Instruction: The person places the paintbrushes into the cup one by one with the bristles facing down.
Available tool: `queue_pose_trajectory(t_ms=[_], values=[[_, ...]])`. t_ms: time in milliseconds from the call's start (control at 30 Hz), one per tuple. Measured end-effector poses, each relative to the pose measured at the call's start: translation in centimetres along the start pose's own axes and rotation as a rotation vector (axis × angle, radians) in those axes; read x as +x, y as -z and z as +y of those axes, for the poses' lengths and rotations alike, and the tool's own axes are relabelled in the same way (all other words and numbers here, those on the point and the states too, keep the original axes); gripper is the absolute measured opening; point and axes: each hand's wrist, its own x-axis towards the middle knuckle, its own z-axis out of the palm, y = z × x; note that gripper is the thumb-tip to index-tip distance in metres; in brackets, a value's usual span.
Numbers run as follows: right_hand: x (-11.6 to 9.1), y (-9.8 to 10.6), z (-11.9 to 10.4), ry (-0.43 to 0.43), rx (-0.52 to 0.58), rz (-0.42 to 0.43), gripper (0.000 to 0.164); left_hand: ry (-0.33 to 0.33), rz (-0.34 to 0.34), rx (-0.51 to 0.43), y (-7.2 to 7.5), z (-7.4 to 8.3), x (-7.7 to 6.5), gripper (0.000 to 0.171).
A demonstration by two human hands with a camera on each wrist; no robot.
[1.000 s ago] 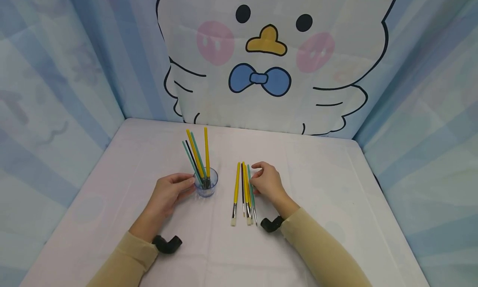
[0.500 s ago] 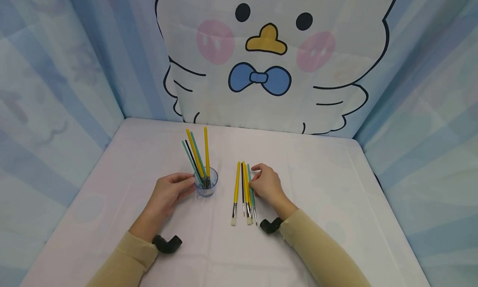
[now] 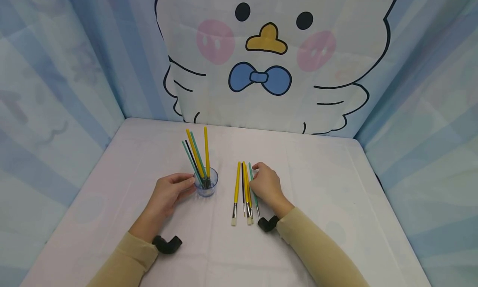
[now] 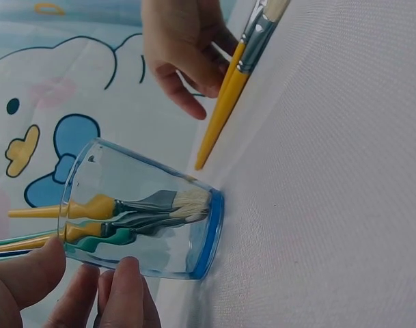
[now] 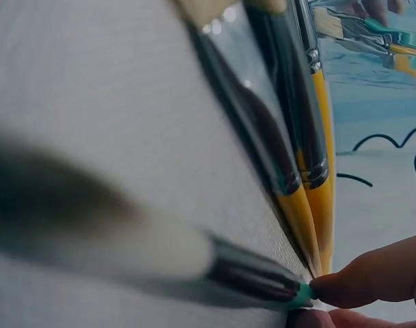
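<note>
Green brush (image 5: 252, 270): shifted since half a second ago, its handle end slightly nearer the desk's far edge and its lower part farther from the row beside it; it now slants a little more.
Right grip (image 3: 267, 185): pinching that green brush by the handle, above the ferrule; whether the brush is off the desk I cannot tell.
Right sleeve (image 3: 321, 247): moved slightly toward the desk's left edge, along with the black wrist piece (image 3: 268, 224).
Left grip and cup: both as they were.
Row on the desk: left yellow brush (image 3: 237, 189), then the thin dark brush (image 3: 243, 187), then more yellow brushes (image 3: 247, 198) close together, handles toward the far edge, bristles toward the near edge; they lie between my right grip and the cup.
Clear cup (image 4: 214, 236): upright left of the row, blue at its base, with yellow, green and dark brushes standing bristles down and leaning toward the desk's far left corner.
Left grip (image 3: 172, 191): thumb and fingers holding the cup on its left side.
Desk (image 3: 321, 175): pale cloth, a bird-printed curtain (image 3: 257, 108) behind its far edge.
My pose: both forearms reach in from the near edge, right fingers bent.
</note>
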Motion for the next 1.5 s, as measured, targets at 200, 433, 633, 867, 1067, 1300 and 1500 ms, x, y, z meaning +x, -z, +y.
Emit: queue_pose_trajectory(t_ms=[200, 433, 633, 867, 1067, 1300, 1500], values=[[0.3, 0.1, -0.3, -0.001, -0.064, -0.003, 0.05, -0.01, -0.009, -0.007, 0.0, 0.0, -0.1, 0.043], [0.8, 0.9, 0.0, -0.02, -0.006, -0.06, 0.046, -0.018, -0.014, 0.0, -0.1, 0.1, -0.1, 0.042], [1.1, 1.4, 0.5, -0.067, 0.194, -0.123, 0.044, -0.012, -0.009, 0.007, -0.1, 0.2, -0.2, 0.042], [1.1, 1.4, 0.9, -0.041, 0.446, -0.193, 0.053, -0.012, -0.007, 0.005, 0.0, 0.1, -0.2, 0.042], [0.7, 1.7, 0.3, 0.034, 0.536, -0.18, 0.054, -0.014, -0.012, -0.003, 0.0, 0.1, -0.1, 0.042], [0.3, 2.2, -0.9, 0.075, 0.653, -0.16, 0.053, -0.016, -0.005, -0.007, -0.1, 0.1, -0.2, 0.042], [-0.1, 2.5, -1.9, 0.105, 0.735, -0.131, 0.053, -0.017, 0.009, 0.006, -0.2, 0.1, -0.3, 0.041]])
